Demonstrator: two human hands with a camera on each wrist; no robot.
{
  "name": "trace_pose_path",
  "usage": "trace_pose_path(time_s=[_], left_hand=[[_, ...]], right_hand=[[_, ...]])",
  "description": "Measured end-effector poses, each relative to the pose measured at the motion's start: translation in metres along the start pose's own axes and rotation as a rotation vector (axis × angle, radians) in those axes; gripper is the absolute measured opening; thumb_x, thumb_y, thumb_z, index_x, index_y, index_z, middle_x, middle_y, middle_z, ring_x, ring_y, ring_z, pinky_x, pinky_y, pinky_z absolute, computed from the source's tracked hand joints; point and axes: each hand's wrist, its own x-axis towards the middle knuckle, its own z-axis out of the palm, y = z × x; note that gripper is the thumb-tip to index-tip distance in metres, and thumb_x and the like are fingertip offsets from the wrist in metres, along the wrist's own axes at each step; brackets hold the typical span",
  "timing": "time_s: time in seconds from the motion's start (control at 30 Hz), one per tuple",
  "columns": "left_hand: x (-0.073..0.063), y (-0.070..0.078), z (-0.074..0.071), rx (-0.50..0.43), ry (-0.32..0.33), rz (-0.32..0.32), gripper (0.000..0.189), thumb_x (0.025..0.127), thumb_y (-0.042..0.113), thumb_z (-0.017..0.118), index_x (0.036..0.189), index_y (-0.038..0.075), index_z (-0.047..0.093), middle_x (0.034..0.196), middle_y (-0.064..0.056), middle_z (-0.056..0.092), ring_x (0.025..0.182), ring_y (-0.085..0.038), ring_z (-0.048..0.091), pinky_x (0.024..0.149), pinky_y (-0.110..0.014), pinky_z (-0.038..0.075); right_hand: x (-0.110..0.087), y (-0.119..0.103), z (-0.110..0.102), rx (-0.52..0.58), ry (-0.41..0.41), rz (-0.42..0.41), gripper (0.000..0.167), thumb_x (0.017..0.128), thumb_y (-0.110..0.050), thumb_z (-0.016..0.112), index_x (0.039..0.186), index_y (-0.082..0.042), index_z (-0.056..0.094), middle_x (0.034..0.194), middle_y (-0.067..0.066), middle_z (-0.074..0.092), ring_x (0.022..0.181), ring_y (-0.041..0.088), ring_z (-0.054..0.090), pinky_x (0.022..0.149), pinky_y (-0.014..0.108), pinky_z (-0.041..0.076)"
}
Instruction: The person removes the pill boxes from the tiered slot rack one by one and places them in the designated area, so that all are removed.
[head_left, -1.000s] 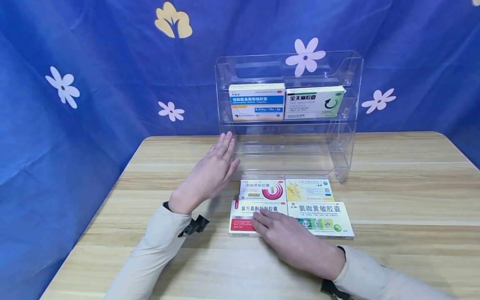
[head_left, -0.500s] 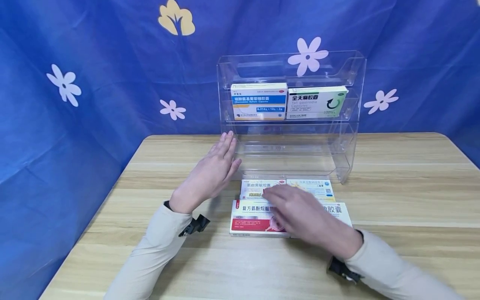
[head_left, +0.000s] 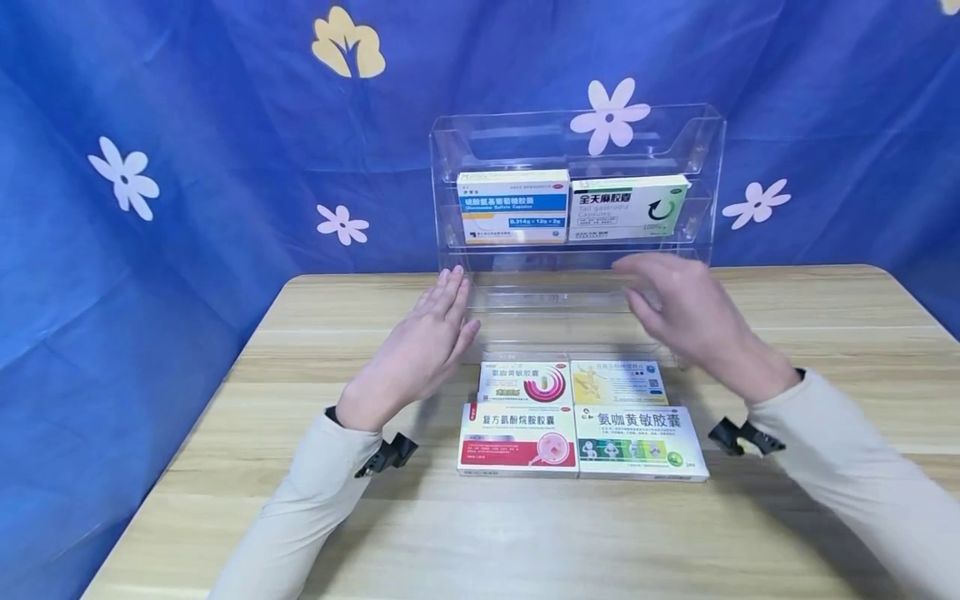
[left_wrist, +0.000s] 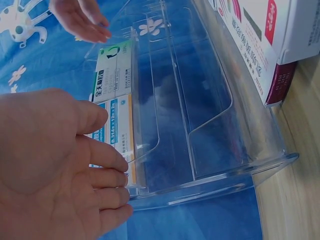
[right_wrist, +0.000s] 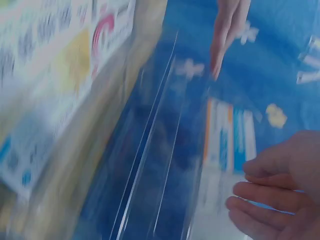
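My left hand (head_left: 411,350) is held with straight fingers along the left side of a clear plastic tiered rack (head_left: 551,296). My right hand (head_left: 686,312) hovers at the rack's right side, fingers loosely bent and holding nothing. On an upper tier stand a blue-and-white medicine box (head_left: 513,207) and a green-and-white medicine box (head_left: 626,210), side by side. In front of the rack lie a white box with a pink swirl (head_left: 525,383) and a yellow-and-white box (head_left: 618,383). Nearer to me are a red-and-white box (head_left: 517,440) and a white-and-green box (head_left: 641,443).
All of this is on a light wood-grain table (head_left: 480,542). Behind and to the left hangs a blue cloth (head_left: 225,125) with flower prints. Dark wrist mounts sit below both hands, the right wrist mount (head_left: 746,437) standing out toward the boxes.
My right hand has left the red-and-white box, lifting up and to the right toward the rack's right side. My left hand and the boxes stay in place.
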Motion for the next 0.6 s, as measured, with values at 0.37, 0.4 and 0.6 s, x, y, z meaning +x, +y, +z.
trace_pose_path(time_s=[0.37, 0.4, 0.6], left_hand=[[-0.001, 0.001, -0.002, -0.013, -0.007, -0.002, 0.059, 0.106, 0.032, 0.029, 0.149, -0.008, 0.019, 0.157, -0.023, 0.007, 0.146, -0.032, 0.005, 0.119, -0.042, 0.01], [-0.001, 0.001, -0.002, -0.013, -0.008, -0.002, 0.06, 0.106, 0.032, 0.029, 0.149, -0.008, 0.019, 0.157, -0.023, 0.007, 0.146, -0.032, 0.005, 0.119, -0.042, 0.01], [-0.001, 0.001, -0.001, -0.012, -0.006, 0.001, 0.059, 0.106, 0.032, 0.029, 0.149, -0.009, 0.019, 0.157, -0.023, 0.008, 0.146, -0.033, 0.006, 0.119, -0.044, 0.013]], right_hand=[[0.028, 0.044, -0.031, -0.118, 0.138, 0.098, 0.028, 0.086, 0.005, 0.063, 0.114, 0.007, 0.065, 0.111, 0.026, 0.066, 0.094, 0.041, 0.065, 0.088, 0.052, 0.052], [0.031, 0.046, -0.033, -0.124, 0.141, 0.105, 0.028, 0.086, 0.005, 0.063, 0.114, 0.007, 0.065, 0.111, 0.026, 0.066, 0.096, 0.042, 0.065, 0.09, 0.052, 0.051], [0.044, 0.054, -0.044, -0.166, 0.108, 0.146, 0.03, 0.088, 0.0, 0.064, 0.117, 0.009, 0.063, 0.115, 0.029, 0.063, 0.105, 0.048, 0.059, 0.092, 0.057, 0.046]])
